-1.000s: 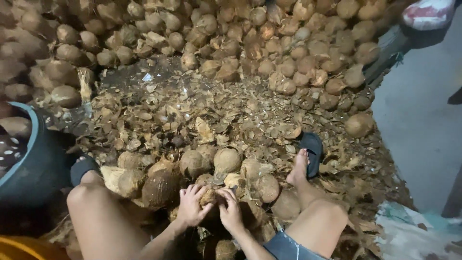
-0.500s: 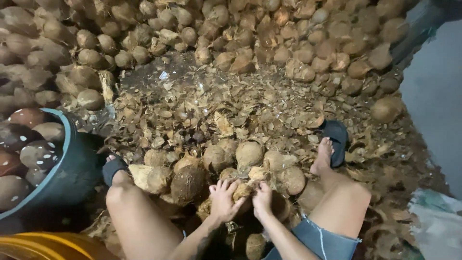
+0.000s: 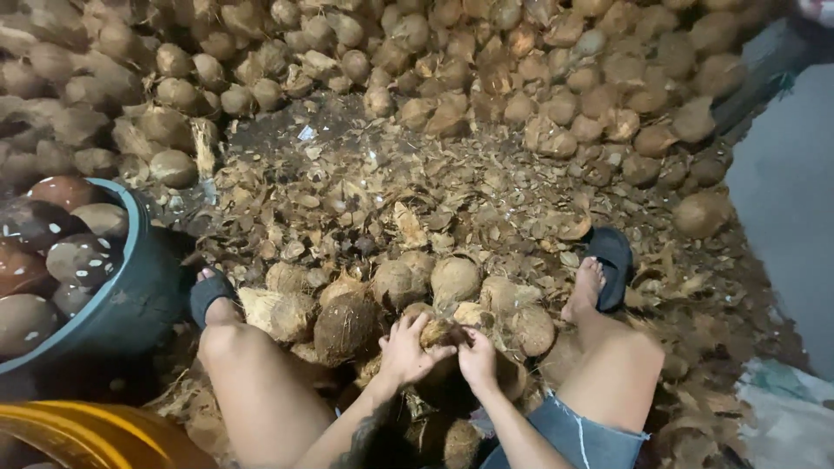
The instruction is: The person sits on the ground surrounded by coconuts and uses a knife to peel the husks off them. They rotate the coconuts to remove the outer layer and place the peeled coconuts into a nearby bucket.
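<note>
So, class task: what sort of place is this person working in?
Probably a coconut husking yard or shed: a big pile of husked coconuts, a floor of husk scraps, and a blue tub of dark shelled nuts beside the person's hands.

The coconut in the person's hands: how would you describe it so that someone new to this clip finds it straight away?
Start at the big heap of husked coconuts across the top, then drop to the person's bare knees at the bottom. Between them, the left hand and right hand grip one coconut. Unlike the loose ones beside it, fingers from both sides cover it.
</note>
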